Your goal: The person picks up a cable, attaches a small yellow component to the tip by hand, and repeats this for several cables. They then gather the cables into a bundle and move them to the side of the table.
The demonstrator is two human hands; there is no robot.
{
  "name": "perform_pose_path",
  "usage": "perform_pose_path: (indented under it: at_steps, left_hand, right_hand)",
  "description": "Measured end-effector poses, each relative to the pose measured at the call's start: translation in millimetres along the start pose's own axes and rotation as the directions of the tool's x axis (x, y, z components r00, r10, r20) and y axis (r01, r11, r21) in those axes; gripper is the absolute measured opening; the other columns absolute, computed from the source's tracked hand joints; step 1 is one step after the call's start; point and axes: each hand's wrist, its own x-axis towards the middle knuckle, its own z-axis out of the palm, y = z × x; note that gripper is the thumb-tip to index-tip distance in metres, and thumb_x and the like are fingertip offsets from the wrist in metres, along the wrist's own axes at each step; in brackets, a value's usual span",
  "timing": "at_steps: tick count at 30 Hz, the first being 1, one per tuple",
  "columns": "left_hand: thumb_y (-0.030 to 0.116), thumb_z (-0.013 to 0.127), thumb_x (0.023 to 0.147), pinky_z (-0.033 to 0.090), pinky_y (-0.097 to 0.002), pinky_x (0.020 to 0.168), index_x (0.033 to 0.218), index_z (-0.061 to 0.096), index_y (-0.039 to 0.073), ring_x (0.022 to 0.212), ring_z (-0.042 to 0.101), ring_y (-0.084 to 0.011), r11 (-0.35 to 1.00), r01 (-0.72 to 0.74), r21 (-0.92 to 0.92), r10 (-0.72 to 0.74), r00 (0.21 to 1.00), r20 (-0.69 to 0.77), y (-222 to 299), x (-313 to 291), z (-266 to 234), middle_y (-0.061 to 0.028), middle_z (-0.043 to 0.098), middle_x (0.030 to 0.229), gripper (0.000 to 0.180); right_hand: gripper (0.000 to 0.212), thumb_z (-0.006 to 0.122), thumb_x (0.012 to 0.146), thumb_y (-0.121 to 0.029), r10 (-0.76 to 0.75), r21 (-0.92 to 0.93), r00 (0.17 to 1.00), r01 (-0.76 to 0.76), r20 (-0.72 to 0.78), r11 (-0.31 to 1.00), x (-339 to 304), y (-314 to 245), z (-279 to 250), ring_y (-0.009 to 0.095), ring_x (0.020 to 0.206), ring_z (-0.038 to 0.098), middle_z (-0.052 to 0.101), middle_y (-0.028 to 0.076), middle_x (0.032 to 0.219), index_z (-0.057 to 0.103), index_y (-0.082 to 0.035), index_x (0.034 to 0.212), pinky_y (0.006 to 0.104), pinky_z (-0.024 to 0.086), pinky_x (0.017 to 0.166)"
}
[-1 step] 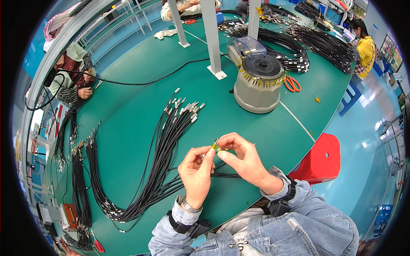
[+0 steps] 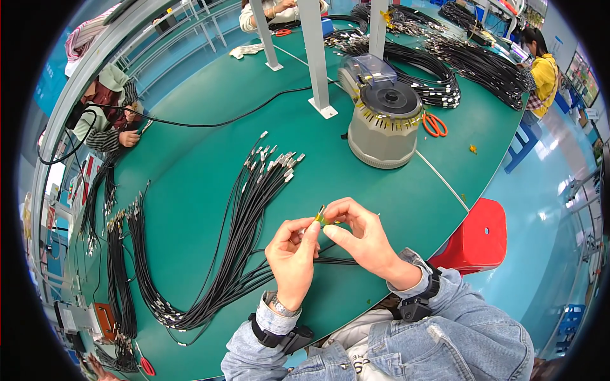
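Observation:
My left hand (image 2: 292, 257) is closed, with thumb and fingers pinching a cable end (image 2: 320, 213) that points up and away. Amber-yellow tape (image 2: 318, 217) shows on that end. From the other side my right hand (image 2: 365, 240) meets it, thumb and forefinger curled close together at the tape; its exact hold is partly hidden by the fingers. Black cable runs out below my hands toward a big bundle of black cables (image 2: 235, 273) on the green table (image 2: 190, 184). The bundle's silvery connector ends fan out ahead of my left hand.
Beyond my hands stands a round beige tape dispenser (image 2: 384, 136), with orange-handled scissors (image 2: 435, 125) beside it. Grey posts (image 2: 314, 57) rise from the table. More cable coils (image 2: 470, 70) lie far right. A red stool (image 2: 486, 235) is at the right edge. Other people work around the table.
My hands and the cable end stay practically in place. At the far left, another person's hand has shifted slightly to the right.

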Motion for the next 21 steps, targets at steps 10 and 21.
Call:
perform_pose_path:
  at_steps: [10,21]
  left_hand:
    - [0.006,0.061,0.084,0.038,-0.017,0.043,0.089,0.06,-0.001,0.052,0.049,-0.0043,1.0,0.01,-0.003,-0.01,1.0,-0.003,-3.1,-1.4,0.3,-0.002,0.058,0.072,0.009]
    - [0.012,0.058,0.088,0.04,-0.0171,0.044,0.089,0.057,-0.001,0.052,0.05,-0.0045,0.998,0.064,-0.007,-0.064,0.997,0.032,-4.6,-2.3,-2.4,-0.0037,0.061,0.072,0.013]
  right_hand:
    - [0.009,0.062,0.082,-0.006,-0.041,-0.048,0.997,0.038,-0.059,0.998,0.2,-0.3,1.3,0.013,0.093,0.049,0.052,0.006,0.096,0.058,0.001,0.087,0.0281,0.038,0.084]
    - [0.007,0.062,0.082,-0.006,-0.065,-0.072,0.993,0.058,-0.096,0.996,1.1,-0.4,5.8,0.014,0.091,0.05,0.053,0.007,0.095,0.06,0.001,0.083,0.0286,0.039,0.083]
